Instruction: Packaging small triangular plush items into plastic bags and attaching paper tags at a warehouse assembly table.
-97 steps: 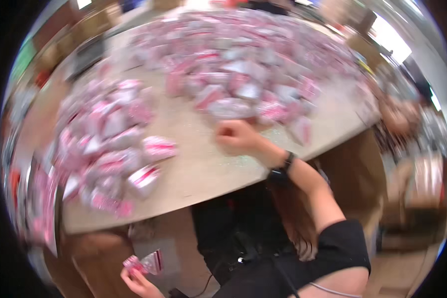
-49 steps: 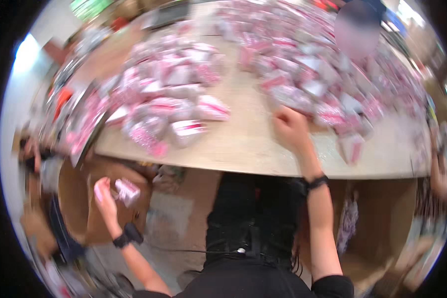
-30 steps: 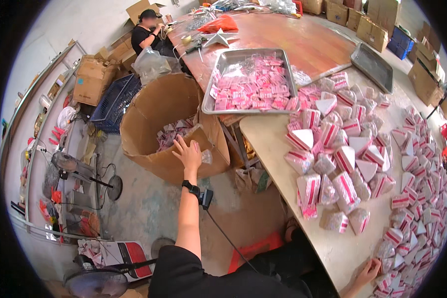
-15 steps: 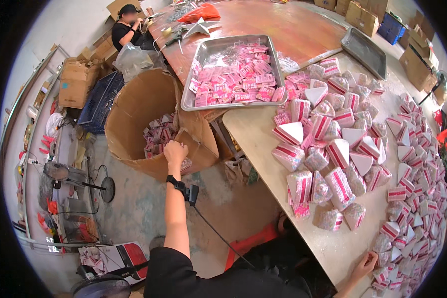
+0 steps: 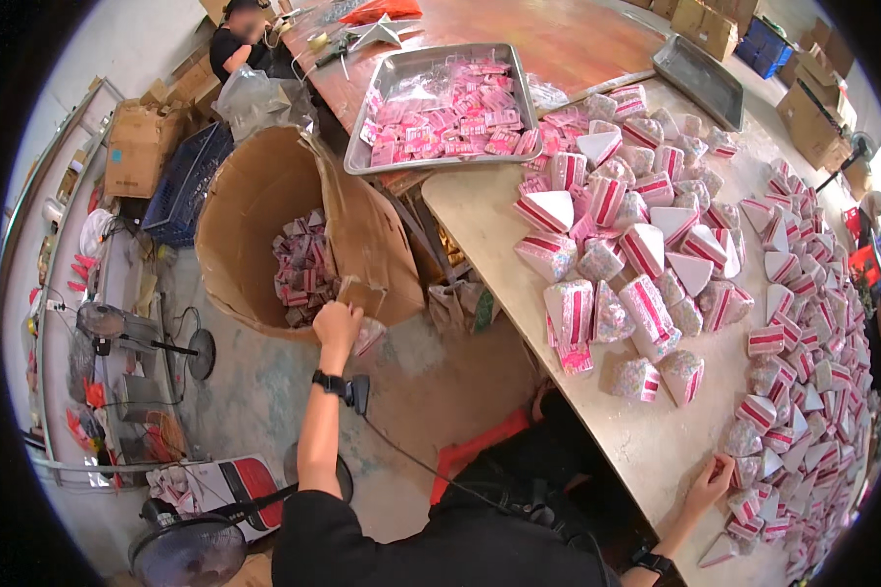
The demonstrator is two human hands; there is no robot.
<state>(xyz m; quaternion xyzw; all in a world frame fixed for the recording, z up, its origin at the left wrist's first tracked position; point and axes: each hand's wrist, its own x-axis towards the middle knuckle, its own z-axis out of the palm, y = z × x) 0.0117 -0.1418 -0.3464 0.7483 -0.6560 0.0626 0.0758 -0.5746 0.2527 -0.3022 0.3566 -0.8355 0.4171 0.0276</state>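
My left hand [image 5: 337, 325] is closed at the near rim of a tall round-sided cardboard box [image 5: 264, 166]. From its right side sticks out a small plastic-wrapped cake-slice-shaped piece [image 5: 368, 338], partly hidden by the fingers. Inside the box lies a heap of similar pink and white wrapped pieces [image 5: 303, 264]. My right hand [image 5: 710, 483] rests at the near edge of the pale table [image 5: 578, 411], fingers curled, beside a large pile of wrapped cake-slice pieces [image 5: 803, 391]. Whatever its fingers may hold is hidden.
Loose wrapped slices [image 5: 646, 245] cover the table's middle. Behind the box, a metal tray [image 5: 357, 161] holds pink packets; another tray [image 5: 700, 78] stands farther right. Fans [image 5: 191, 548], a blue crate [image 5: 181, 196] and shelving line the left. A person [image 5: 235, 44] sits at the far left.
My left hand has drawn a little back from the box, and the wrapped piece in it shows more clearly below the rim. My right hand stays by the pile. The whole view has shifted slightly.
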